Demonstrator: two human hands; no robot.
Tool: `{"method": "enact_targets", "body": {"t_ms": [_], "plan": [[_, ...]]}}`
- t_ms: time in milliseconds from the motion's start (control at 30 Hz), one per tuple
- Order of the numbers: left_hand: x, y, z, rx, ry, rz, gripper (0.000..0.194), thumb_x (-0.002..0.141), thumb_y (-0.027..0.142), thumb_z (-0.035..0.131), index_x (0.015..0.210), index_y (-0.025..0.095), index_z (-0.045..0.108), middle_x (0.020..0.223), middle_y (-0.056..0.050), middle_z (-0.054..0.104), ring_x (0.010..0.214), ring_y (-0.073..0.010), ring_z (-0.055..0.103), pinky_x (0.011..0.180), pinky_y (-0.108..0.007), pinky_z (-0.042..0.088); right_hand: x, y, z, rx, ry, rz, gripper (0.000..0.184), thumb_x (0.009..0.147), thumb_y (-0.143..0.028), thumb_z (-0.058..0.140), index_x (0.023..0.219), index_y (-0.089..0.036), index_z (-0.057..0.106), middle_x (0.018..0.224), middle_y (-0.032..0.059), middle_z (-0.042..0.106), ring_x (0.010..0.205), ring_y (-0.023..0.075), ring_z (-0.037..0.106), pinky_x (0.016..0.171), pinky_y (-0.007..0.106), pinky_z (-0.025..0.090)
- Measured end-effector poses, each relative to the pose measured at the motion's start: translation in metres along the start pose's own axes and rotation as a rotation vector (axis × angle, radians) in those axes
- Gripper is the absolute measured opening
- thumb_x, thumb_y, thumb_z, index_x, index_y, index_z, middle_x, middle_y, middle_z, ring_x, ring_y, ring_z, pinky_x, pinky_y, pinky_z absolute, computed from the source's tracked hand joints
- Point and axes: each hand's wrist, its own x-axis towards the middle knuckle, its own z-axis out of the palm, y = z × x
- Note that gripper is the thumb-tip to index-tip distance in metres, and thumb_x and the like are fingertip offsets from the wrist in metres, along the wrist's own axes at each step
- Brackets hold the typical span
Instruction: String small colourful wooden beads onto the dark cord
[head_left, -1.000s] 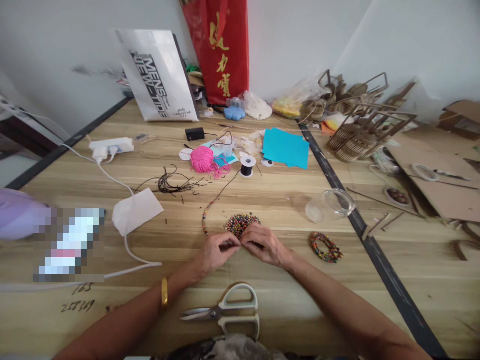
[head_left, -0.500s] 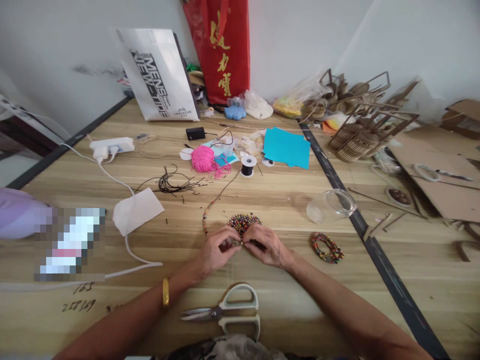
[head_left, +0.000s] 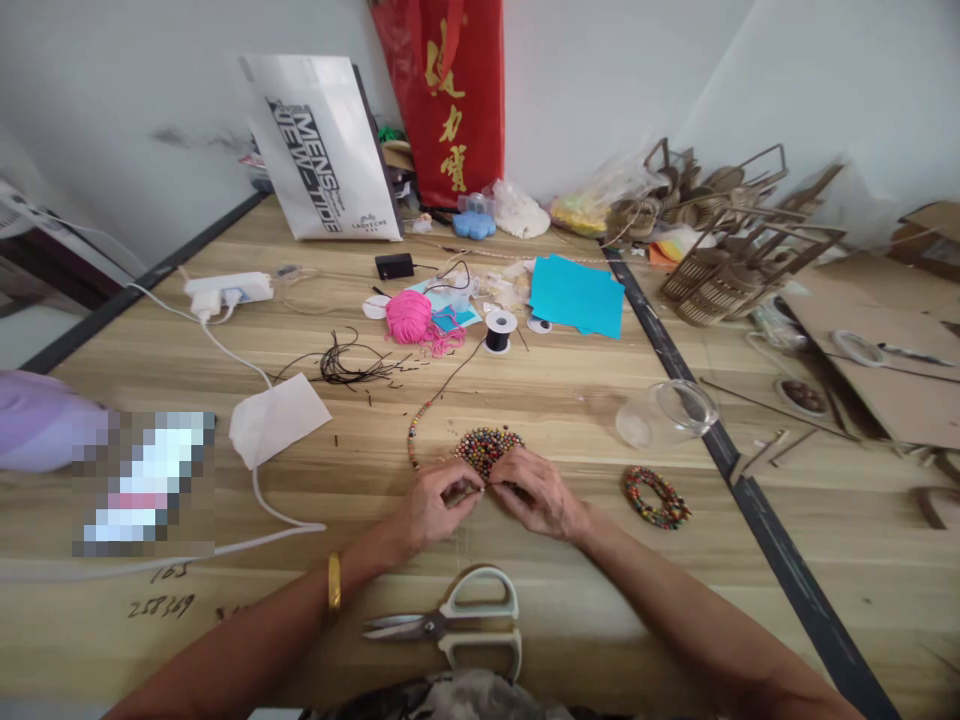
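Pinching something indistinct, my remote left hand [head_left: 437, 503] and right hand [head_left: 537, 496] were just near-side of heaped round multicoloured beads [head_left: 486, 446].

Part-beaded dark cord [head_left: 413, 432] beside loose multicoloured beads [head_left: 489, 446]

On the white bag [head_left: 360, 160], "MENS" and "NEW-TIDE" were printed in dark capitals, with a smaller name below, apparently "LAOYECHE". On the red bag [head_left: 480, 110], gold Chinese characters were shown, the lower two read as 力 and 寶. On the wooden table [head_left: 577, 620], "165" and "258369" were handwritten.
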Motion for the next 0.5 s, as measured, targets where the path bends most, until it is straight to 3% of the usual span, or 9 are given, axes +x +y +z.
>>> {"method": "enact_targets", "body": {"t_ms": [233, 500], "plan": [[0.0029, 0.0028, -0.0046, 0.053, 0.044, 0.124, 0.010, 0.073, 0.006, 0.057, 0.077, 0.016, 0.059, 0.075, -0.005, 0.065, 0.075, -0.0165, 0.058, 0.075, -0.030, 0.046, -0.0013, 0.0004, -0.0016, 0.001, 0.071, 0.044, 0.019, 0.085, -0.007, 0.049, 0.101, -0.017, 0.053, 0.086, 0.0087, 0.062, 0.084, 0.0185, 0.057, 0.074, 0.034, 0.051], [0.0025, 0.0023, -0.0040, 0.123, -0.008, 0.097, 0.014, 0.075, 0.009, 0.052, 0.080, 0.017, 0.062, 0.071, -0.003, 0.065, 0.071, -0.0163, 0.055, 0.070, -0.029, 0.046, -0.0002, -0.0023, -0.0032, -0.013, 0.067, 0.053, 0.018, 0.086, -0.010, 0.047, 0.101, -0.017, 0.054, 0.087, 0.0088, 0.062, 0.086, 0.0183, 0.058, 0.075, 0.033, 0.052]]}}
